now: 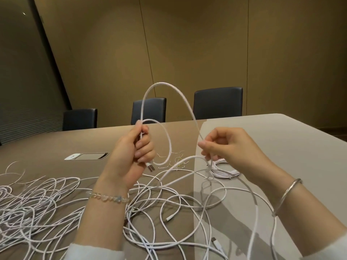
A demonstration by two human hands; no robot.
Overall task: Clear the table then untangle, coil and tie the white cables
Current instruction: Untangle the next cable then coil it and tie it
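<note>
My left hand (131,152) grips a white cable (170,89) raised above the table; its USB plug (150,167) sticks out below my fist. From that hand the cable forms two loops, a small one and a tall arch that runs over to my right hand (229,147). There my fingertips pinch the strand, which then drops to the table. A tangle of white cables (56,199) sprawls across the near table from the left edge to below my right arm. One coiled, tied white cable (223,170) lies beyond my right hand.
Thin wire ties (178,160) lie scattered between my hands on the brown table (56,143). A table socket cover (86,156) is set into the top at the left. Three dark chairs (217,103) stand at the far edge, before a tan wall.
</note>
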